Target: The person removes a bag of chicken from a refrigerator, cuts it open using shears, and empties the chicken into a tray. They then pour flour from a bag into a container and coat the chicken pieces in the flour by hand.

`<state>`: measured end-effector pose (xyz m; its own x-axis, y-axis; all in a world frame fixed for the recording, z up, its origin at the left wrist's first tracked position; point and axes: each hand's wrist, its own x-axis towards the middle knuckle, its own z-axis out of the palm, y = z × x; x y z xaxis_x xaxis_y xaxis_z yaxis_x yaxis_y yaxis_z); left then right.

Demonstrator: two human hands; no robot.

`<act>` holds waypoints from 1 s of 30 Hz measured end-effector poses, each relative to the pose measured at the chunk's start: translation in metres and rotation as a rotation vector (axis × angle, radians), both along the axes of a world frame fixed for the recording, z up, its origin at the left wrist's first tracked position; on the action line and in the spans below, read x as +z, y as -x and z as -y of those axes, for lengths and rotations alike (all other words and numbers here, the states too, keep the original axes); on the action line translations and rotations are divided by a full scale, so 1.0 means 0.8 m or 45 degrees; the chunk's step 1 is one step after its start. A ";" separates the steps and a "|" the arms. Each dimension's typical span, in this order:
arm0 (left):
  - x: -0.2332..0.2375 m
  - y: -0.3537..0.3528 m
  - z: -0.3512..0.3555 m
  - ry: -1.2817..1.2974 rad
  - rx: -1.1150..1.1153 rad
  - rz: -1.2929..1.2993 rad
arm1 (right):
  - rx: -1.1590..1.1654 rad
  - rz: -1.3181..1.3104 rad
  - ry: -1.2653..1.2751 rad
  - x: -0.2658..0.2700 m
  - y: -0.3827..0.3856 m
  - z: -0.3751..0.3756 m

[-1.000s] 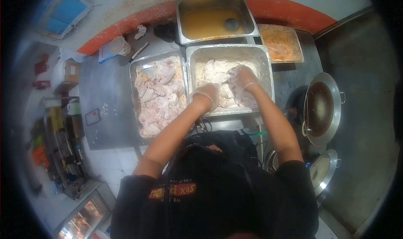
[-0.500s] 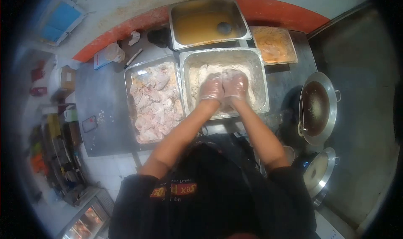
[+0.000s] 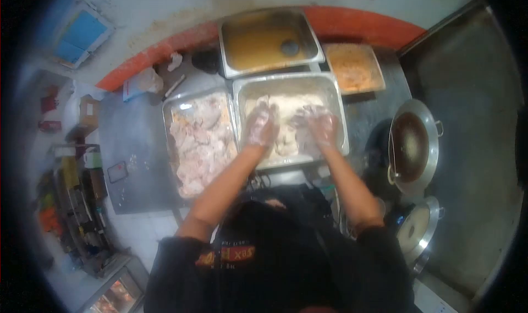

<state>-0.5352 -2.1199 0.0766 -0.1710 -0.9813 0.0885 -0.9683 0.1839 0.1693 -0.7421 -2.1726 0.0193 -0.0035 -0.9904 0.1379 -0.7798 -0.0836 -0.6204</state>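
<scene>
A metal pan [image 3: 340, 112] in the middle holds pale flour [image 3: 287, 106] with lumpy coated pieces in it. Both hands wear clear, flour-dusted plastic gloves and are inside this pan. My left hand [image 3: 262, 126] is on the left side of the flour; blur hides what its fingers touch. On the right, my right hand [image 3: 320, 125] has its fingers spread over the flour and nothing visible in them. Just left of the pan, a tray [image 3: 166, 127] is full of flour-coated raw meat pieces [image 3: 201, 128].
Behind stands a pan of yellowish liquid [image 3: 264, 42] with a round dark object in it. An orange-coated tray [image 3: 355, 68] is at the back right. Two large woks [image 3: 410, 148] [image 3: 421, 225] stand at the right. A white container [image 3: 149, 81] is at the back left.
My hands were close together in the middle of the flour and have moved apart, left and right. Coated pieces now show between them. The view has shifted slightly.
</scene>
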 end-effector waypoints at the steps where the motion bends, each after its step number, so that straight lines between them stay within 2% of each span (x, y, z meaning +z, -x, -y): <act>1: 0.020 0.006 0.005 -0.354 0.067 0.087 | 0.045 -0.101 0.165 -0.016 0.003 0.012; 2: -0.049 -0.007 -0.002 -0.009 -0.216 0.424 | 0.085 -0.206 0.278 -0.030 0.009 -0.008; 3: -0.041 -0.004 -0.026 -0.052 -0.227 0.416 | 0.085 -0.209 0.234 -0.016 0.012 -0.037; 5: -0.004 -0.012 -0.005 -0.192 0.188 -0.556 | -0.010 0.218 0.216 0.044 0.007 -0.009; 6: 0.018 -0.018 -0.014 0.027 0.184 -0.680 | 0.007 -0.162 0.116 0.074 -0.002 -0.012; 7: 0.028 -0.031 -0.031 0.010 0.227 -0.660 | 0.045 -0.143 0.089 0.096 -0.013 -0.023; 9: 0.052 -0.059 -0.045 0.474 0.201 -0.463 | 0.005 0.537 -0.178 0.136 -0.037 -0.024; 10: 0.088 -0.075 -0.056 0.278 0.257 -0.812 | 0.086 0.481 -0.137 0.148 -0.053 -0.028; 11: 0.091 -0.090 -0.066 0.280 0.273 -0.799 | 0.102 0.491 -0.144 0.160 -0.072 -0.032; 13: 0.096 -0.119 -0.084 0.599 0.624 -0.567 | 0.302 0.573 -0.095 0.181 -0.112 -0.042; 14: 0.096 -0.134 -0.094 0.601 0.714 -0.621 | 0.306 0.577 -0.097 0.188 -0.130 -0.046; 15: 0.095 -0.151 -0.102 0.604 0.803 -0.676 | 0.449 0.433 -0.078 0.193 -0.150 -0.047; 16: 0.087 -0.169 -0.111 0.605 0.806 -0.672 | 0.591 0.286 -0.059 0.195 -0.169 -0.049; 19: 0.056 -0.209 -0.126 0.616 0.907 -0.606 | 0.661 0.211 -0.219 0.168 -0.224 -0.053; 21: 0.041 -0.213 -0.133 0.388 1.201 -0.418 | 0.745 0.373 0.106 0.139 -0.245 -0.058; 22: 0.019 -0.221 -0.141 0.381 1.190 -0.433 | 0.732 0.358 0.106 0.131 -0.239 -0.057; 23: -0.008 -0.231 -0.150 0.209 1.186 -0.297 | 0.730 0.310 0.063 0.126 -0.234 -0.055; 24: -0.015 -0.231 -0.154 0.041 1.179 -0.158 | 0.732 0.262 0.021 0.122 -0.229 -0.051; 25: -0.024 -0.228 -0.160 0.039 1.176 -0.169 | 0.728 0.251 0.022 0.118 -0.216 -0.045; 27: -0.021 -0.213 -0.168 0.239 0.958 -0.375 | 0.566 0.046 -0.091 0.107 -0.166 -0.026; 28: 0.002 -0.196 -0.160 0.227 0.959 -0.381 | 0.530 -0.023 -0.240 0.077 -0.134 -0.013; 29: 0.042 -0.171 -0.140 0.209 1.080 -1.078 | 0.493 -0.089 -0.386 0.053 -0.107 -0.003; 30: 0.062 -0.150 -0.124 0.182 1.158 -1.782 | 0.492 -0.092 -0.388 0.061 -0.093 -0.008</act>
